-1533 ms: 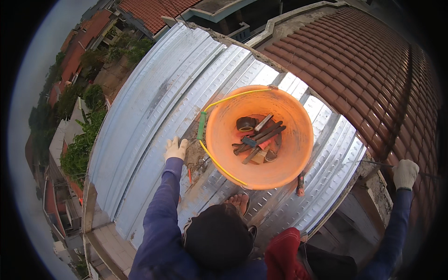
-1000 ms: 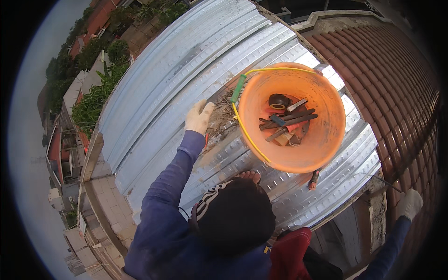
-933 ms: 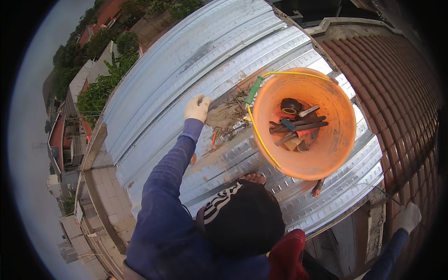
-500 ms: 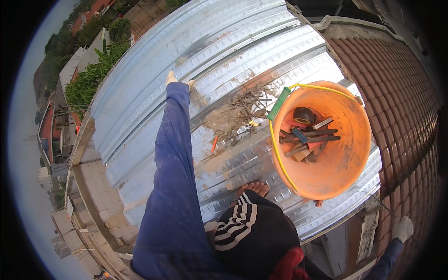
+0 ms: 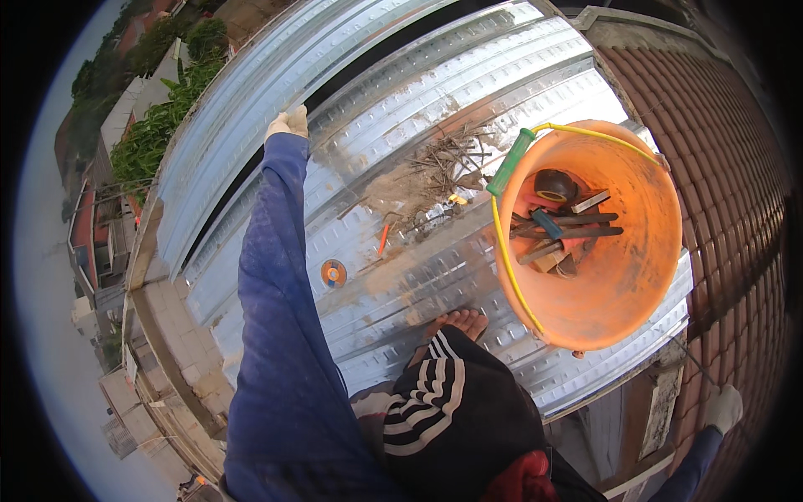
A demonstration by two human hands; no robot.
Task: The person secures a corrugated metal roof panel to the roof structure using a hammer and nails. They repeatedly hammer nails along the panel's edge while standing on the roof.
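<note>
My gloved left hand [image 5: 287, 124] is closed on the raised edge of a ridged metal sheet [image 5: 209, 180], with a long dark gap beside it. My gloved right hand [image 5: 723, 406], low at the right, is closed on a thin dark rod [image 5: 693, 362] by the roof edge. An orange bucket [image 5: 623, 289] with a yellow, green-gripped handle holds several bars, tools and a dark roll. Left of it lie thin scattered metal pieces [image 5: 443, 163], a red-handled tool [image 5: 385, 238] and a small round disc [image 5: 333, 273].
My bare foot [image 5: 460, 322] rests on the sheeting below the bucket. A brown tiled roof [image 5: 703, 167] runs along the right. A ledge [image 5: 176, 335] borders the left, beyond which trees and rooftops show lower down.
My left hand has reached forward and left onto the sheet, and a dark gap has opened there. The disc has come into sight. The bucket appears further right in view.
</note>
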